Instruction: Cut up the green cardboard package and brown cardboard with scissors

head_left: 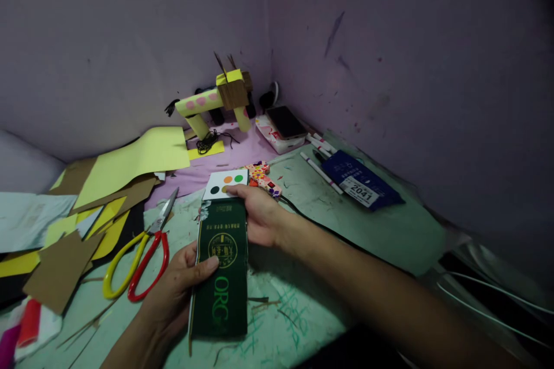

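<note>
Between my hands is a dark green printed cardboard piece [223, 300] with gold print and the letters "ORG". Its upper end has a white panel [212, 180] with coloured dots. My left hand [179, 282] grips the lower left edge, thumb lying on the printed face. My right hand [262, 213] pinches the upper right edge, its thumb over the dots. Just beyond it lies a flower-patterned tool [262, 173] with a black cord, partly hidden. Scissors [158, 222] with one yellow and one red handle lie open left of the cardboard.
A spotted yellow paper animal [203, 102] stands at the back by the wall. Yellow paper [142, 153] and cardboard scraps [64, 271] are piled on the left. A phone [285, 121], marker pens [320, 172] and a blue packet [361, 176] lie on the right.
</note>
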A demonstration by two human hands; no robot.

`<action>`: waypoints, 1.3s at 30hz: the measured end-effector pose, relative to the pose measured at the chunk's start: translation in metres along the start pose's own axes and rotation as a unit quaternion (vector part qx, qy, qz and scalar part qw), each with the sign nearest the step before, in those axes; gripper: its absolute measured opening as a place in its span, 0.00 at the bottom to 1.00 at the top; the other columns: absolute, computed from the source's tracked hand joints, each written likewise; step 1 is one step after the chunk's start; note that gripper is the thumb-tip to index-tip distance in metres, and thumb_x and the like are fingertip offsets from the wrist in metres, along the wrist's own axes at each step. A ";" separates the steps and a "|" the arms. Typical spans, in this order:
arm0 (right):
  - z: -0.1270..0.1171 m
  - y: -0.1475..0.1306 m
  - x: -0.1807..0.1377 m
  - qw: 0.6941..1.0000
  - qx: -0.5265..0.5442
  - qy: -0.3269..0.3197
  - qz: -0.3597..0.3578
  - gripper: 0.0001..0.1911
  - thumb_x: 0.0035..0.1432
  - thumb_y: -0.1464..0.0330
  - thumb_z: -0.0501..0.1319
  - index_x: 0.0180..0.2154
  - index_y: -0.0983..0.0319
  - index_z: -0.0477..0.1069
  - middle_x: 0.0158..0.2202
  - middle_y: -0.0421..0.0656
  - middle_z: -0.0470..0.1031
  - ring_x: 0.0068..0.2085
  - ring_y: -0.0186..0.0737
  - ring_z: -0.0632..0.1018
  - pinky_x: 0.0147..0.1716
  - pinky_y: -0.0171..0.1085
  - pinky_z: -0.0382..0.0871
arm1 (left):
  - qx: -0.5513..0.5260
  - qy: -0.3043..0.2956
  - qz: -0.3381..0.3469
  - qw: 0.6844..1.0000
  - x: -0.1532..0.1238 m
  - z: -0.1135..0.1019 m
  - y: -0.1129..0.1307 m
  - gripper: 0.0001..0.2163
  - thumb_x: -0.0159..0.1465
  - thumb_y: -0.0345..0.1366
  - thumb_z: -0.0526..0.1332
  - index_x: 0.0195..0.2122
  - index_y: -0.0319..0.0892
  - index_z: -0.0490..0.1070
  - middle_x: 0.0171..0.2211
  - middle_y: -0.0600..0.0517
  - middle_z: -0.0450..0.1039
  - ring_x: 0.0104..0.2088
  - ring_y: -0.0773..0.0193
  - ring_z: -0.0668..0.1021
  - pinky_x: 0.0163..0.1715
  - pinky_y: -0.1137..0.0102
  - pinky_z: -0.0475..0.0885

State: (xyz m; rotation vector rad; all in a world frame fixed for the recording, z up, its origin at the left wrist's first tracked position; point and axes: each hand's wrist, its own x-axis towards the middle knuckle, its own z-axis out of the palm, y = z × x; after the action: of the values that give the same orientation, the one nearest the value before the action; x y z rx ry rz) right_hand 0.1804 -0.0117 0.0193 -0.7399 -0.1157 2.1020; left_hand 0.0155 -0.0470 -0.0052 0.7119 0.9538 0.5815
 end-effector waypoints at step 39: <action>-0.008 0.031 0.001 0.971 -0.122 0.002 -0.205 0.14 0.39 0.67 0.71 0.31 0.65 0.74 0.27 0.40 0.76 0.27 0.34 0.74 0.30 0.34 0.68 | 0.051 0.053 0.072 0.995 -0.002 0.000 0.003 0.19 0.48 0.36 0.71 0.40 0.39 0.70 0.28 0.49 0.77 0.24 0.60 0.77 0.25 0.67 0.73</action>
State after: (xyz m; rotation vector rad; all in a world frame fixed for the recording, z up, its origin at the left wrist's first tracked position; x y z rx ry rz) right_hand 0.1620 -0.0313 0.0017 -0.7886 -0.4919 1.7069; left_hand 0.0142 -0.0466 -0.0018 0.8527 1.0429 0.7059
